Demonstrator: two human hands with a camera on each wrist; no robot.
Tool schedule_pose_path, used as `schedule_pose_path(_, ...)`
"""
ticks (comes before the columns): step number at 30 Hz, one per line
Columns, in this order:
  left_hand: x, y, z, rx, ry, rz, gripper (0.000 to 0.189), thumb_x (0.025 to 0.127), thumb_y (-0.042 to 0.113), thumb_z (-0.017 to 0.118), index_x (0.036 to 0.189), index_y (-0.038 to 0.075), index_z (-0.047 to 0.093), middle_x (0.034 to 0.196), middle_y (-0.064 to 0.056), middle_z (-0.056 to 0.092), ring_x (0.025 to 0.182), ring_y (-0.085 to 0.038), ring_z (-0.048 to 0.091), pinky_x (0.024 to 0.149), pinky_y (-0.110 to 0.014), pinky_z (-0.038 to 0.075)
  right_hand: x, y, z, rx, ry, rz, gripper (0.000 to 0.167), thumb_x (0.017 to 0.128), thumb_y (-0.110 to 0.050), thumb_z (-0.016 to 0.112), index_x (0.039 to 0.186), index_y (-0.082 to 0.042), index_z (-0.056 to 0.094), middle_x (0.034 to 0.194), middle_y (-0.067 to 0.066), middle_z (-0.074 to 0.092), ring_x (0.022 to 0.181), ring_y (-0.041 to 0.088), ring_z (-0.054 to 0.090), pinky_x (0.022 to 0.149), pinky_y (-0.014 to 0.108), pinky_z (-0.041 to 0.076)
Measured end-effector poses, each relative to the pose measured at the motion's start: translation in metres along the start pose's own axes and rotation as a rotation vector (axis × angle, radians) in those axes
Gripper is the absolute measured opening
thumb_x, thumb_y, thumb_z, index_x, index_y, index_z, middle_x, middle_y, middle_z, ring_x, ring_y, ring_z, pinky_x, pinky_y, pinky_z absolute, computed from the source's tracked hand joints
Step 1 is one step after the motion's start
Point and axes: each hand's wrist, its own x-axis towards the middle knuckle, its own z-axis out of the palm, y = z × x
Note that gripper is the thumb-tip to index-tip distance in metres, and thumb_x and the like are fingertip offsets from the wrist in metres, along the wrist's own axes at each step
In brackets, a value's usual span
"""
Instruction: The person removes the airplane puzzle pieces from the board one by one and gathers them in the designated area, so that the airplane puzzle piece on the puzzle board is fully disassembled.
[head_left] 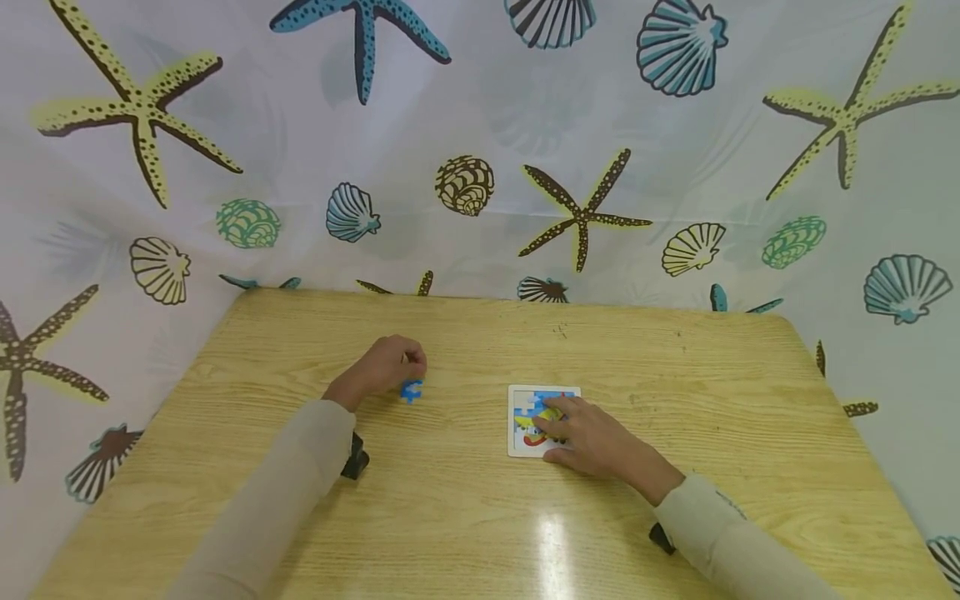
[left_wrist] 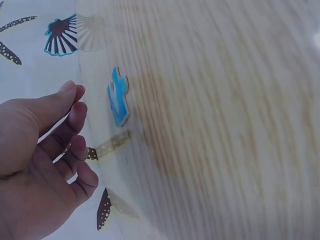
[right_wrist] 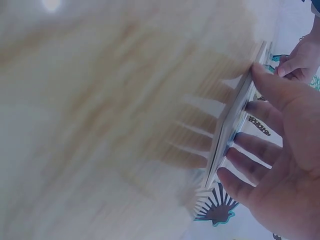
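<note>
Head view, left hand (head_left: pixel 386 365) beside blue piece (head_left: pixel 412 391), right hand (head_left: pixel 600 439) touching puzzle (head_left: pixel 529 438)

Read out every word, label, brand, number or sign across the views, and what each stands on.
No readable text in any view.
Puzzle board: picture only where it shows; the right hand covers part.
Right sleeve: small dark marks near the cuff, too small to tell whether lettering.
Table: a few dark specks toward the far side, no legible characters.
</note>
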Motion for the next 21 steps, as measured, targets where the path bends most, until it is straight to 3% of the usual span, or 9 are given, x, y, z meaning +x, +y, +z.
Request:
schedule_pose_path(6, 0.006, 0.006, 0.005, 0.01, 0.029, -0.007, 0.011, 0.094, 0.015, 0.058, 0.091, 0.008, 0.065, 0.09, -0.006, 0.063, 0.072, -0.016, 0.049, 0.071, -0.032, 0.043, -0.002, -0.001, 0.002, 0.011, 0.021, 0.005, 0.052, 0.092, -0.041, 0.058, 0.135, -0.014, 0.054, 0.141, 0.021, 0.044, 0.13, 0.038, 0.044, 0.102, 0.049, 0.041)
schedule_pose_path(14, 0.017, 0.024, 0.014, -0.035, -0.013, -0.015, 0.008, 0.093, 0.016, 0.06, 0.09, 0.01, 0.063, 0.089, -0.004, 0.061, 0.073, -0.017, 0.049, 0.069, -0.031, 0.041, -0.012, 0.004, 0.005, -0.006, 0.042, -0.01, 0.05, 0.091, -0.04, 0.061, 0.132, -0.012, 0.057, 0.14, 0.02, 0.047, 0.13, 0.038, 0.044, 0.101, 0.052, 0.041)
schedule_pose_path(21, 0.02, 0.038, 0.021, -0.013, -0.012, 0.049, 0.009, 0.092, 0.016, 0.062, 0.093, 0.008, 0.065, 0.093, -0.006, 0.064, 0.082, -0.018, 0.055, 0.075, -0.033, 0.045, -0.012, 0.006, 0.002, 0.011, 0.05, -0.042, 0.049, 0.091, -0.04, 0.061, 0.13, -0.012, 0.059, 0.142, 0.02, 0.046, 0.132, 0.038, 0.042, 0.102, 0.053, 0.04)
